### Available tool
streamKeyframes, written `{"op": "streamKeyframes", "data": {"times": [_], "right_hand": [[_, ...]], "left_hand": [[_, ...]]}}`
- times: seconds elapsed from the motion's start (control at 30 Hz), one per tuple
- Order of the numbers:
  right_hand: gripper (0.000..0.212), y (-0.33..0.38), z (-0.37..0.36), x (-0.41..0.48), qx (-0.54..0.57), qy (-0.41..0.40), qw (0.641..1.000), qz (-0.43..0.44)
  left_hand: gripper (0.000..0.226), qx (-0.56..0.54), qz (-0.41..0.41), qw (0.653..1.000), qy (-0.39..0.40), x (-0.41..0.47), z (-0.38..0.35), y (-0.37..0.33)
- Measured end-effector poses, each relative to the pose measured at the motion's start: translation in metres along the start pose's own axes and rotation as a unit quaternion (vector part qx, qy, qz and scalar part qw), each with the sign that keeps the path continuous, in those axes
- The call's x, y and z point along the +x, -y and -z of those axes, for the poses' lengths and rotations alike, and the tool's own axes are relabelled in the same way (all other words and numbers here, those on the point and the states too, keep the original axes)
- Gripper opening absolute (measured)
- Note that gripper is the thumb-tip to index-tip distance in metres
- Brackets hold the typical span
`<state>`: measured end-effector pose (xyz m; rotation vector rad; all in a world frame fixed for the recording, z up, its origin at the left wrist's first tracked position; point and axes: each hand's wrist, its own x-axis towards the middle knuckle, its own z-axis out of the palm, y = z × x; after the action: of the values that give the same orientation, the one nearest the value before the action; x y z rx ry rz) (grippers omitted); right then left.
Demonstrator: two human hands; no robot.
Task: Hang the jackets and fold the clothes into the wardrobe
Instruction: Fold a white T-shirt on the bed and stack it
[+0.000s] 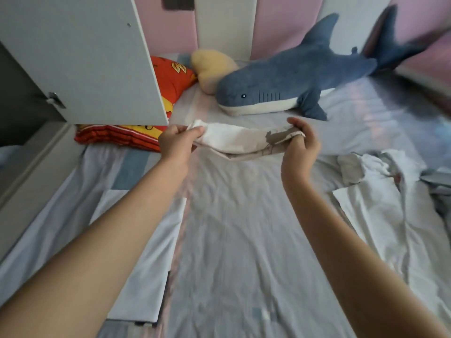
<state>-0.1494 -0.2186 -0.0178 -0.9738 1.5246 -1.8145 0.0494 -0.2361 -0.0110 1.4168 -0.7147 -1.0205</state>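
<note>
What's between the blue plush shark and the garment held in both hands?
Head view: only bare pale bedsheet separates the blue plush shark from the white-and-beige folded garment, whose ends the left hand and right hand grip.

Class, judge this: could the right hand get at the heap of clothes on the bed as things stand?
Likely yes, once freed: the right hand grips the cloth, but the heap lies to its right on the bed with nothing between.

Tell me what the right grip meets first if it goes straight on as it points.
Beyond the garment it holds, the right grip would likely reach the shark plush first; depth is unclear.
</note>
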Motion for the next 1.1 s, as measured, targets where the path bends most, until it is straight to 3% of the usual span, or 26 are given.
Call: {"op": "streamKeyframes", "data": {"times": [0.1,0.2,0.37,0.6,0.73,0.83,0.9,1.0,1.03,1.07,1.1], "right_hand": [[0.045,-0.043,0.024,-0.02,-0.028,-0.035,0.998,-0.035],[0.041,-0.092,0.052,-0.052,-0.116,0.011,0.99,-0.084],[0.03,-0.179,0.108,-0.121,-0.297,0.139,0.912,-0.246],[0.029,-0.203,0.175,-0.221,-0.365,0.204,0.854,-0.309],[0.02,-0.178,0.213,-0.28,-0.447,0.272,0.777,-0.35],[0.02,-0.165,0.226,-0.306,-0.476,0.31,0.729,-0.382],[0.021,-0.16,0.232,-0.316,-0.503,0.368,0.666,-0.409],[0.039,-0.152,0.23,-0.311,-0.533,0.486,0.522,-0.455],[0.045,-0.152,0.219,-0.306,-0.557,0.501,0.501,-0.434],[0.045,-0.149,0.211,-0.297,-0.588,0.477,0.527,-0.385],[0.041,-0.148,0.191,-0.289,-0.609,0.437,0.581,-0.316]], "left_hand": [[0.028,0.033,0.03,0.999,-0.011,-0.01,0.011,0.043],[0.035,0.091,0.071,0.993,-0.025,-0.025,0.029,0.101],[0.034,0.162,0.188,0.966,-0.066,-0.071,0.075,0.212],[0.031,0.19,0.218,0.952,-0.1,-0.169,0.14,0.293],[0.029,0.213,0.28,0.928,-0.124,-0.252,0.184,0.314],[0.027,0.245,0.265,0.92,-0.151,-0.284,0.202,0.31],[0.021,0.272,0.259,0.913,-0.161,-0.3,0.214,0.309],[0.019,0.293,0.254,0.91,-0.149,-0.316,0.224,0.31],[0.019,0.293,0.247,0.911,-0.154,-0.317,0.228,0.31],[0.02,0.291,0.238,0.915,-0.143,-0.315,0.224,0.31],[0.019,0.287,0.238,0.917,-0.143,-0.313,0.226,0.31]]}}
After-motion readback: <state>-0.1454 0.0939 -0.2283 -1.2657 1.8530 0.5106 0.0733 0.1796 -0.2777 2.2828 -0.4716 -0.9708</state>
